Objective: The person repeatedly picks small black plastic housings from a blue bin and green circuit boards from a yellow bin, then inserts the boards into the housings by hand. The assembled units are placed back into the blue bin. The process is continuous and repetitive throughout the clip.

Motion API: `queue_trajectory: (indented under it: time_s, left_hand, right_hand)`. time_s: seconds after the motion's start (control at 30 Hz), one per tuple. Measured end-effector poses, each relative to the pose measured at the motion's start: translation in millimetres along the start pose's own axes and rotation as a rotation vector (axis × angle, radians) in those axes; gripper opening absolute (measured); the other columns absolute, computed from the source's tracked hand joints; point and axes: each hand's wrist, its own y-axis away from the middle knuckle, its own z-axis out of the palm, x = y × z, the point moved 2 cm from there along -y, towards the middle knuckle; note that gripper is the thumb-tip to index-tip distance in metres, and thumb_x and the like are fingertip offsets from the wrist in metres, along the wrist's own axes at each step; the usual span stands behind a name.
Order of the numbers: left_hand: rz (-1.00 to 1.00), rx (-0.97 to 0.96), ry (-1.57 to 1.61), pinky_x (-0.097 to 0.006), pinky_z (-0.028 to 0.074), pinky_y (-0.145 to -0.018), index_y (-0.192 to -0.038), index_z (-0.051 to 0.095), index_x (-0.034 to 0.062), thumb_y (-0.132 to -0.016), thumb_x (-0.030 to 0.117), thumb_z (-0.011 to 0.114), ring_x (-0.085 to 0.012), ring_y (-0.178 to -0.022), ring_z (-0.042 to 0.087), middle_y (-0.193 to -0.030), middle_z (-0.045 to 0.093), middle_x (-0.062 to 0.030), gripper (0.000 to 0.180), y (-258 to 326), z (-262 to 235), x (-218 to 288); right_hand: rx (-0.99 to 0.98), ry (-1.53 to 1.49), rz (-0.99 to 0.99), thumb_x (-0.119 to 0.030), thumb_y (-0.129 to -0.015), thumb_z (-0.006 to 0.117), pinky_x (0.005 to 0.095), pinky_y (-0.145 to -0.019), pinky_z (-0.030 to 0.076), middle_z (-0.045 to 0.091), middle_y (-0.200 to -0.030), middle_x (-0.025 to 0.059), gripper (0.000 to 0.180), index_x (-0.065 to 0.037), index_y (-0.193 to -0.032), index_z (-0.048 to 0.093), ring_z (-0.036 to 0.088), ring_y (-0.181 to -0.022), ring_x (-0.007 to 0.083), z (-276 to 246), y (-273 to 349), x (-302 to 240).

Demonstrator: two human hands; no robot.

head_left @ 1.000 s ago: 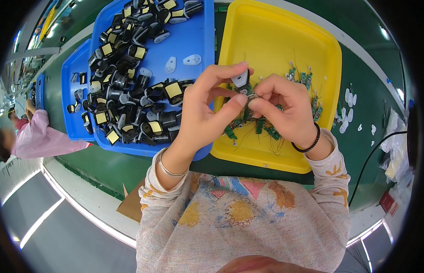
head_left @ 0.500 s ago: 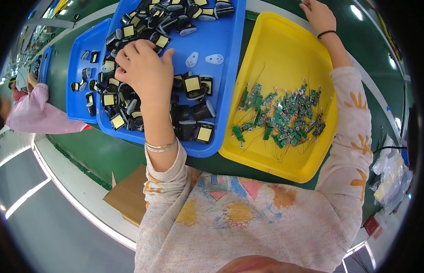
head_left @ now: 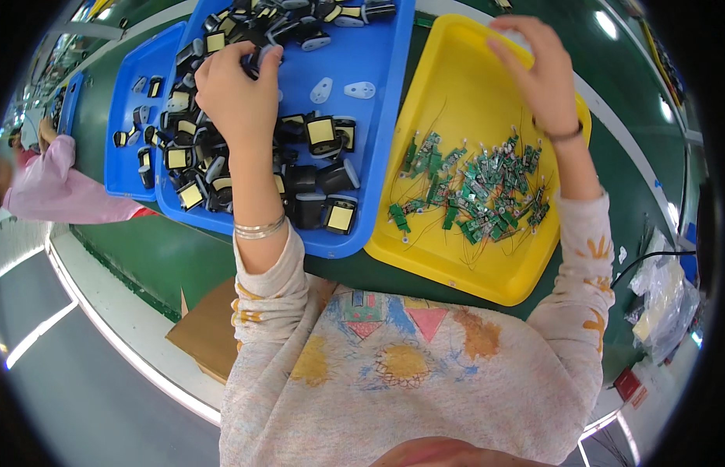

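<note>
My left hand (head_left: 242, 101) is over the large blue tray (head_left: 382, 148), its fingers and thumb closed around a black plastic housing (head_left: 256, 61), mostly hidden by the hand. Many similar black housings (head_left: 322, 134) with pale yellow square pads and grey ends lie in that tray. Two loose grey teardrop-shaped plates (head_left: 359, 90) rest flat on its bare part. Above the far right rim of the yellow tray (head_left: 456, 70), my right hand (head_left: 540, 78) is raised with thumb and fingers apart, and nothing shows between them. Small green circuit boards (head_left: 487, 191) with thin wires are heaped in the yellow tray.
A smaller blue tray (head_left: 123, 175) with a few black parts stands at the left. Beyond it sits a co-worker in a pink sleeve (head_left: 74, 191). A cardboard box (head_left: 203, 331) is below the bench edge. Clear plastic bags (head_left: 662, 303) and a black cable are at the right.
My right hand has come back from the far edge toward the yellow tray, and its fingers have spread. The left hand has moved slightly farther away and closed on a black housing.
</note>
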Motion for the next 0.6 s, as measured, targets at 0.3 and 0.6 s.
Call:
queue_trajectory:
  time_s: [0.3,0.6]
  left_hand:
    - [-0.156,-0.353,1.091,-0.022,0.043,-0.065,-0.095,0.052,-0.0008,-0.083,0.013,0.059,-0.0087,-0.072,0.052,-0.083,0.056,-0.004,0.02,25.6,-2.6,71.4]
    - [-0.165,-0.663,1.147,-0.024,0.045,-0.064,-0.094,0.058,-0.0006,-0.074,0.007,0.065,-0.0127,-0.076,0.057,-0.083,0.061,-0.0069,0.022,43.3,-9.0,90.4]
  right_hand:
    - [-0.591,0.242,0.217,-0.026,-0.066,0.068,0.0358,-0.064,0.043,0.053,-0.068,0.0059,0.025,-0.004,-0.073,0.057,0.054,-0.072,0.0235,14.5,69.9,-86.4]
    - [-0.302,-0.305,0.467,-0.02,-0.071,0.065,0.0298,-0.056,0.042,0.056,-0.069,0.0056,0.019,-0.005,-0.078,0.058,0.053,-0.064,0.0205,16.9,77.0,-70.1]
